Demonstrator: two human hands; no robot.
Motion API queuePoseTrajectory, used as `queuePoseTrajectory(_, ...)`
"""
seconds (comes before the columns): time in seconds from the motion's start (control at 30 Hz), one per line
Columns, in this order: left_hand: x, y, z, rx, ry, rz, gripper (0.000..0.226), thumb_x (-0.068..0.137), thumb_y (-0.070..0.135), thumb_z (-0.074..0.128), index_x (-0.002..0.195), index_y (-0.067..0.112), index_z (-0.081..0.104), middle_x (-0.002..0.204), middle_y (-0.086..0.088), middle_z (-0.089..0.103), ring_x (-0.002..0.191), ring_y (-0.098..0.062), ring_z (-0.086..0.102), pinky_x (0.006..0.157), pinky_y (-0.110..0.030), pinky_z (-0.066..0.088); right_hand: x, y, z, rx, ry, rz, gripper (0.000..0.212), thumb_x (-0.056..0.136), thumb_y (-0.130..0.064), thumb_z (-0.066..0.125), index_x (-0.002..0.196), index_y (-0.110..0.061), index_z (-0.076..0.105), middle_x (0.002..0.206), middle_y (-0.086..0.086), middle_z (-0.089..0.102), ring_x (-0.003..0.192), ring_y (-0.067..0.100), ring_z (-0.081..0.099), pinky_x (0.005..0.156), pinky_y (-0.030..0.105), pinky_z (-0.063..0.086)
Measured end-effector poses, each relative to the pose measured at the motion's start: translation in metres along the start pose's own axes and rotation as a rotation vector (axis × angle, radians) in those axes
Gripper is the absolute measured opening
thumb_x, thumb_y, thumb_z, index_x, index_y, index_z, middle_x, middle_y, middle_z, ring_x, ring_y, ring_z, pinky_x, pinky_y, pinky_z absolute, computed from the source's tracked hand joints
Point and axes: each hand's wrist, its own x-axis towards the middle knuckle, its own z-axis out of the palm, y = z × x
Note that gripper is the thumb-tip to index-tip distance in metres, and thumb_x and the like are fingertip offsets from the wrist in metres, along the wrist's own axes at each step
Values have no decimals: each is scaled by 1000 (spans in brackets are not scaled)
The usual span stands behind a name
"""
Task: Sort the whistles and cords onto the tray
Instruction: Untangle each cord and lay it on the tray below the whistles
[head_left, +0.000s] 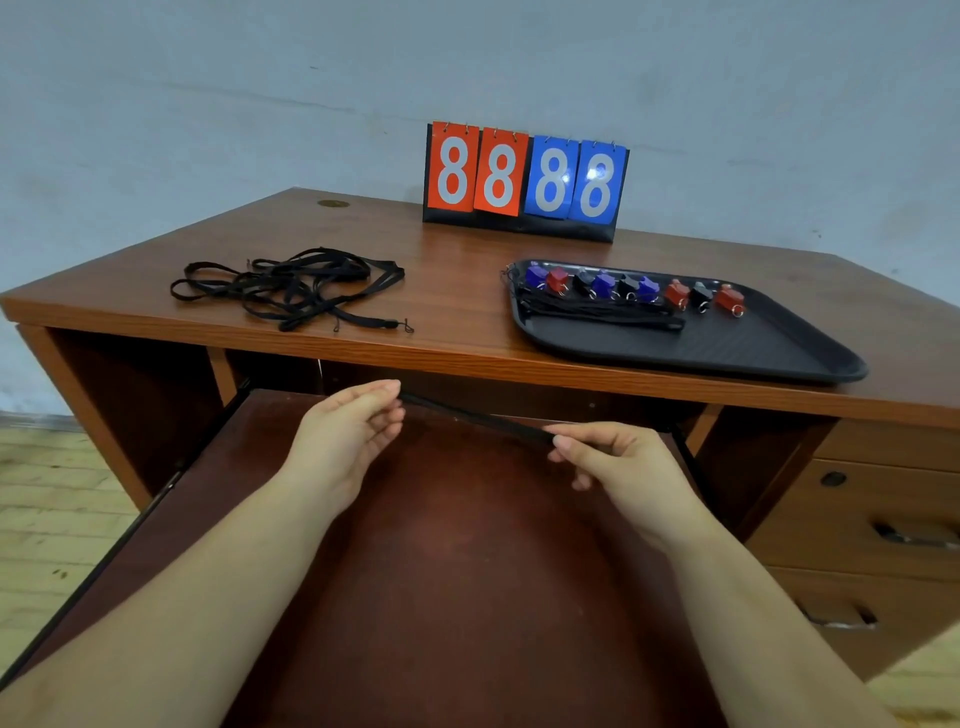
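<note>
A black cord (475, 415) is stretched taut between my two hands, over the pulled-out keyboard shelf (441, 545). My left hand (348, 436) pinches its left end and my right hand (608, 462) pinches its right end. On the desk at the right lies a black tray (727, 348). A row of several whistles (634, 291), blue, red and black, runs along its far side. A bundle of straightened black cords (602, 312) lies in front of them on the tray. A tangled pile of black cords (291, 286) sits on the desk at the left.
A flip scoreboard (524, 182) showing 8888 stands at the back of the wooden desk (452, 291), against the wall. Drawers with handles (893, 540) are at the lower right. The desk's front edge runs just above my hands.
</note>
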Motion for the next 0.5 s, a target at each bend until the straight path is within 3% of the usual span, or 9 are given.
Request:
queuePoseTrajectory(0.13,1,1,-1,7,-1,38,3,87,13,62,89,13,65,76,-1,62,72,-8,60,68,-19,51,2,-1,-4,114,71,-23,17,85,-7,65,88,-21,74,75,2,72,62,7,61,63,18,51)
queuePoseTrajectory(0.33,0,2,-2,7,-31,72,6,86,13,63,91,14,65,78,0,64,74,-8,62,66,-19,51,2,-4,-9,188,178,-50,11,79,-9,71,76,-20,73,70,-2,70,60,4,63,61,18,52)
queuePoseTrajectory(0.5,-1,3,-2,-1,-42,93,8,84,14,65,92,15,66,79,1,66,73,-7,64,63,-17,53,3,-2,-11,248,210,-60,12,81,-5,69,80,-16,72,69,0,71,62,9,67,64,19,55)
